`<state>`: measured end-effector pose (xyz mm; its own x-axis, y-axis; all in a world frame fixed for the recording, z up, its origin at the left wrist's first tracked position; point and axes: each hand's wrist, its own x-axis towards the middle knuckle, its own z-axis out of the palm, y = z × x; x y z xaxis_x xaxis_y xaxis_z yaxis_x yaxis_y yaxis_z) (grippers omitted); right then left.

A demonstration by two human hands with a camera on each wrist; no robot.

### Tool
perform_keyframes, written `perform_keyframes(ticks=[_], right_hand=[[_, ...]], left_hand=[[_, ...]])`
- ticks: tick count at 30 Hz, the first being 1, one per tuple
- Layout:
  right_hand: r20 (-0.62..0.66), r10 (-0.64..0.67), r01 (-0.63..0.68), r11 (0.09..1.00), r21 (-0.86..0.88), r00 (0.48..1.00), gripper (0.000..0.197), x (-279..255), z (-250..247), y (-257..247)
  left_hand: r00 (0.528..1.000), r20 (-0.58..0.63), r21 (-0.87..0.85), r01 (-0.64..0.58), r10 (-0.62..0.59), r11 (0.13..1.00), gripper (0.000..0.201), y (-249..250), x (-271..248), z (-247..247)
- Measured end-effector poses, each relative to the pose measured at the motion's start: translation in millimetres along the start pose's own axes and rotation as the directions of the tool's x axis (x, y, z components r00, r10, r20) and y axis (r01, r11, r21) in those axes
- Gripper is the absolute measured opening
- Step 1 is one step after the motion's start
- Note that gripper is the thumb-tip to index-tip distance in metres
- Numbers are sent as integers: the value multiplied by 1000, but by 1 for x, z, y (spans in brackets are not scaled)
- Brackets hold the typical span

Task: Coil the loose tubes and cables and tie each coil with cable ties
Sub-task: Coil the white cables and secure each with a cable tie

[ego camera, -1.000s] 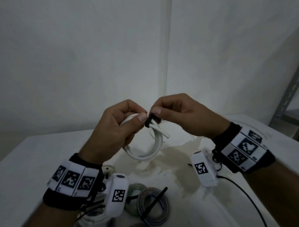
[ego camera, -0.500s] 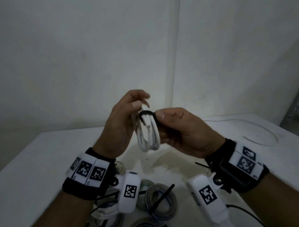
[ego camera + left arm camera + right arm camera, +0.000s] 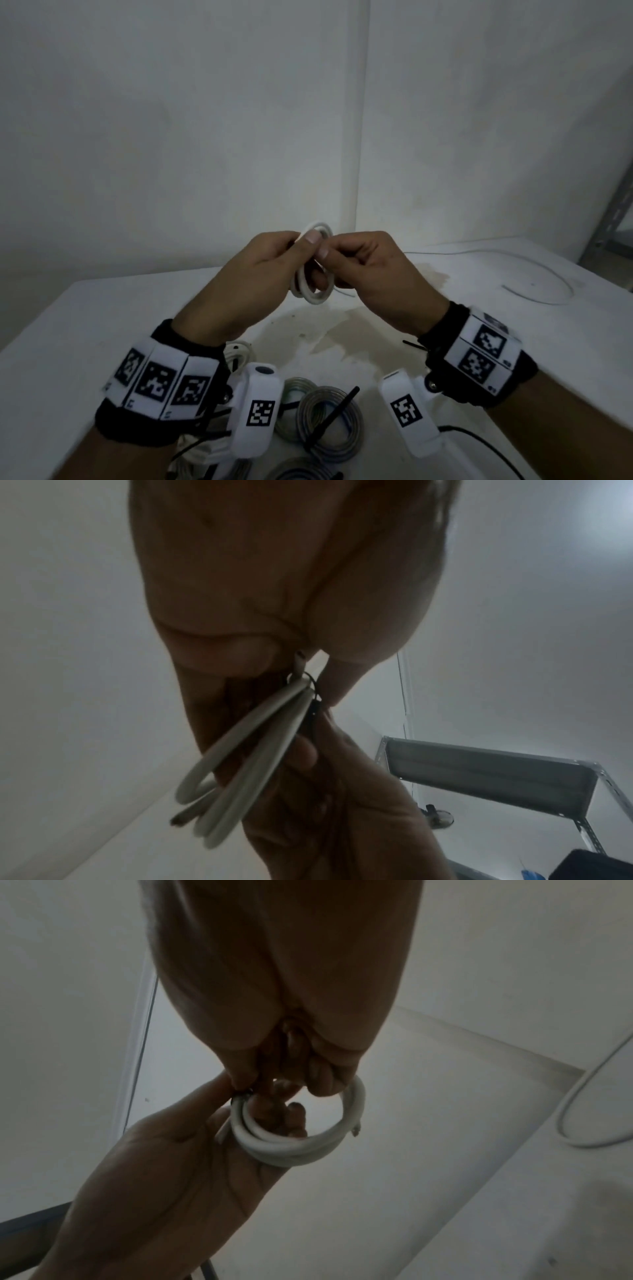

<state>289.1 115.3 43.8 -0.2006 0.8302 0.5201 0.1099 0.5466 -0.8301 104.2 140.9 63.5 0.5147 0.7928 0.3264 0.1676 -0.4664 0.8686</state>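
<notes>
White table (image 3: 68, 342), tied coils (image 3: 329, 414)

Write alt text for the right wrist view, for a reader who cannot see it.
Two hands hold a small white cable coil in the air: the right hand from above, the left hand from below, fingertips meeting at a dark cable tie on the coil's rim. Behind lie pale walls.

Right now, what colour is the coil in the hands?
White coil; the right wrist view shows it best.
</notes>
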Motion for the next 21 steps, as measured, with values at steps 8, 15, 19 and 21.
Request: perform_keyframes(ticks=[8, 15, 19, 21], right_hand=[[23, -9, 12, 989, -148, 1000, 37, 0, 9, 3], [311, 8, 20, 996, -87, 950, 23, -1, 21, 4], [339, -20, 33, 999, -34, 941, 29, 4, 33, 10], [336, -28, 36, 999, -17, 941, 23, 10, 38, 13]], left_hand=[[999, -10, -330, 27, -32, 944, 35, -5, -18, -8], [970, 219, -476, 197, -102, 857, 25, 3, -61, -39], [960, 262, -508, 224, -99, 832, 24, 6, -74, -46], [962, 236, -513, 245, -140, 823, 24, 5, -78, -49]])
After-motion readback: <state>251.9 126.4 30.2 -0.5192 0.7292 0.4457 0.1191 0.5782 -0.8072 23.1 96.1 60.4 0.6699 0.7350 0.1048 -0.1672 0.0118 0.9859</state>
